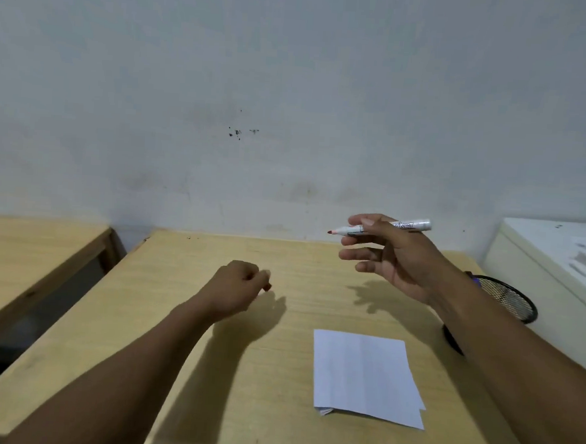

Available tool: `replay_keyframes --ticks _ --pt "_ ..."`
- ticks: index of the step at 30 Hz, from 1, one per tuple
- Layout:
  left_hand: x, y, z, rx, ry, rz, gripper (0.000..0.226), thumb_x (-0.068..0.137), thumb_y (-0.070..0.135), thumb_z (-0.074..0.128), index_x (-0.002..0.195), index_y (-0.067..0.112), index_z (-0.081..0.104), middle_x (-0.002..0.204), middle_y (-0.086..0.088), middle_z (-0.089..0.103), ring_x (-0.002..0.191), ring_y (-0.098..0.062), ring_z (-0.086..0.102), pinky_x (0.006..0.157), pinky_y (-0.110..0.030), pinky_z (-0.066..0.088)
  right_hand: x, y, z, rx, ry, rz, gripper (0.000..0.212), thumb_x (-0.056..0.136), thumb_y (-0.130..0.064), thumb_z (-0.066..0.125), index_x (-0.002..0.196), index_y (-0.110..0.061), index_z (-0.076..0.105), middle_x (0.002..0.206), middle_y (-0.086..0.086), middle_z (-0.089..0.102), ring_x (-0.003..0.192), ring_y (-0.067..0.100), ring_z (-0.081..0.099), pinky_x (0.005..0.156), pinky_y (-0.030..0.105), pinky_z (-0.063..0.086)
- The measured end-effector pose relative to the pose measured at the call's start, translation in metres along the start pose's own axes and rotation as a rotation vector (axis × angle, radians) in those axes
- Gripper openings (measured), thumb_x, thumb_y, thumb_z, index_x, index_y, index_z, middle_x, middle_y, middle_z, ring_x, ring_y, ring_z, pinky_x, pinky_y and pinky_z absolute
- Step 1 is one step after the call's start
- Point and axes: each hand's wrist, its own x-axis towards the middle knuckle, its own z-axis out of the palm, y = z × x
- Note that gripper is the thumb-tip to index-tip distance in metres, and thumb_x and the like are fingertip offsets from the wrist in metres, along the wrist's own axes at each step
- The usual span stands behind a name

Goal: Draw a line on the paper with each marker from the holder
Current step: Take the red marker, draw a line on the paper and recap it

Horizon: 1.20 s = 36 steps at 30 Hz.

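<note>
Raised above the far right of a pale wooden desk [241, 373]: the right hand [395, 259], a white marker [380, 229] pinched between thumb and forefinger, its uncapped red tip pointing left, the other fingers [354, 254] loosely spread below. Lower and to the left, just over the desk's middle — the left hand [238, 285], curled nearly closed on something small and reddish at the fingertips, too little of it showing to name. On the near right of the desk, a folded white sheet of paper [364, 377], lying flat, unmarked on the face that shows, well apart from both hands. Behind the right forearm at the desk's right edge, a black mesh holder [510, 298], partly hidden, contents impossible to make out. Beyond, a scuffed grey-white wall [293, 84] with a few dark specks — and flanking the desk, a second wooden table [25, 250] to the left and a white cabinet [557, 258] to the right.
</note>
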Motion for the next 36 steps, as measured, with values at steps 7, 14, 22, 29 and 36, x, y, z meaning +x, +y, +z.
replay_keyframes --ticks 7,14,22,29,36 --pt "-0.003 -0.002 0.038 0.54 -0.185 0.067 0.032 0.084 0.047 0.05 0.062 0.025 0.046 0.067 0.005 0.054 0.068 -0.021 0.054 0.06 -0.031 0.038 -0.016 0.054 0.015 -0.117 0.155 0.002 0.006 0.086 -0.008 0.073 0.087 -0.01 0.068 0.069 0.011 0.068 0.053 0.018 0.064 0.046 0.025 0.045" --pt "-0.002 -0.008 0.037 0.559 -0.16 0.087 0.034 0.087 0.046 0.048 0.061 0.025 0.046 0.068 0.004 0.053 0.07 -0.021 0.055 0.06 -0.031 0.037 -0.034 0.09 0.027 -0.087 0.226 -0.006 0.012 0.091 -0.013 0.068 0.08 -0.012 0.064 0.064 0.009 0.068 0.05 0.021 0.061 0.043 0.027 0.037" --pt "-0.003 -0.009 0.035 0.576 -0.188 0.105 0.03 0.085 0.048 0.048 0.063 0.028 0.044 0.07 0.004 0.054 0.07 -0.019 0.055 0.061 -0.031 0.039 -0.039 0.109 0.037 -0.091 0.25 0.007 0.015 0.095 -0.012 0.063 0.079 -0.012 0.064 0.065 0.011 0.07 0.057 0.031 0.064 0.045 0.027 0.038" --pt "-0.002 -0.005 0.033 0.573 -0.197 0.092 0.03 0.085 0.053 0.059 0.086 0.023 0.057 0.082 0.004 0.064 0.084 -0.02 0.062 0.072 -0.036 0.052 -0.043 0.116 0.035 -0.075 0.242 0.002 0.016 0.098 -0.009 0.057 0.083 -0.005 0.06 0.062 0.012 0.068 0.058 0.032 0.062 0.047 0.029 0.039" --pt "-0.016 0.012 0.039 0.416 -0.249 0.117 0.082 0.054 0.088 0.055 0.117 0.035 0.059 0.112 0.009 0.051 0.112 -0.016 0.044 0.098 -0.039 0.044 -0.042 0.119 0.034 -0.084 0.264 -0.018 0.017 0.099 -0.01 0.053 0.084 -0.003 0.057 0.067 0.021 0.068 0.051 0.03 0.066 0.048 0.029 0.049"
